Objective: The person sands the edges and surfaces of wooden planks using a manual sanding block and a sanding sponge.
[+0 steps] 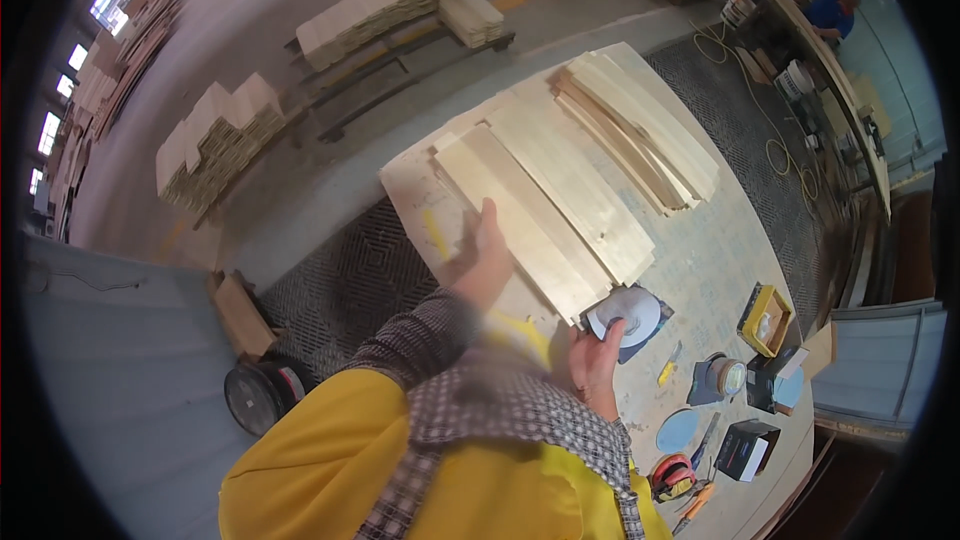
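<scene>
My left hand (487,262) is at the left long edge of a stack of pale wooden boards (517,217), thumb pointing up along it; its other fingers are hidden or blurred. At the near end of the boards is my right hand (596,364), thumb raised apart and fingertips close to the board corner. Just beyond that thumb a white round disc (634,315) lies on a dark sheet. A second row of boards (574,195) lies alongside the first. Farther right on the table rests another pile of long boards (637,127), some tilted.
The worktable (675,270) also bears a utility knife (669,364), a yellow box (765,321), a tin (726,375), a blue sanding disc (677,431), a black box (746,450) and hand tools. Board stacks (217,139) stand beyond. A person (829,11) is at a far bench.
</scene>
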The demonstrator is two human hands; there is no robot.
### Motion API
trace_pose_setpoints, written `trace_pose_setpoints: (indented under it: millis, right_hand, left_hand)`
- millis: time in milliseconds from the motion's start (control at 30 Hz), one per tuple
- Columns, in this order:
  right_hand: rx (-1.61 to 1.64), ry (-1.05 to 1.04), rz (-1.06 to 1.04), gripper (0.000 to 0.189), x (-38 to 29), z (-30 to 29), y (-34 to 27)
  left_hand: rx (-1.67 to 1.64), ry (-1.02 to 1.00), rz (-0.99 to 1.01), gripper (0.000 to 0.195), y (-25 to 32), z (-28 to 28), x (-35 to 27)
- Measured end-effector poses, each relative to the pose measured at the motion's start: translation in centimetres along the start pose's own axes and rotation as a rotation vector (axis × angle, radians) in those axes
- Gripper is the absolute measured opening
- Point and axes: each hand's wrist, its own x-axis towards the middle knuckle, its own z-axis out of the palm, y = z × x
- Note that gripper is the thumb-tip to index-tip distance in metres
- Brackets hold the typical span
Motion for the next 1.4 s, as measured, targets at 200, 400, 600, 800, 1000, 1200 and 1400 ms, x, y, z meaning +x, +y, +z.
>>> trace_pose_setpoints:
  millis: [200, 400, 600, 800, 1000, 1200, 1400]
  right_hand:
    - [-0.115, 0.323, -0.523, 0.050, 1.4, -3.3, -1.6]
    - [-0.011, 0.494, -0.524, 0.050, 5.2, -3.1, -5.3]
    - [-0.213, 0.431, -0.489, 0.069, 9.2, -4.1, -3.4]
    - [-0.232, 0.259, -0.468, 0.063, 9.2, 2.6, -2.8]
    - [-0.128, 0.520, -0.464, 0.066, 14.1, -4.5, -4.7]
    - [0.175, 0.390, -0.496, 0.053, 11.0, 0.5, -9.0]
    - [-0.072, 0.331, -0.782, 0.051, 9.8, 0.2, -17.9]
  left_hand:
    - [0.077, -0.078, 0.115, 0.069, -0.8, -2.0, 1.1]
    - [0.235, -0.120, 0.325, 0.077, -2.6, -4.6, 4.0]
    - [0.060, -0.162, 0.241, 0.070, 0.2, -1.5, 0.0]
    - [0.088, -0.204, 0.261, 0.066, 0.9, 1.0, 1.5]
    - [0.104, -0.303, 0.334, 0.061, -2.1, -0.1, 9.0]
    - [0.258, -0.191, 0.522, 0.064, 1.7, -0.7, 11.1]
    - [1.058, -0.146, 1.279, 0.058, 10.5, 13.1, 9.2]
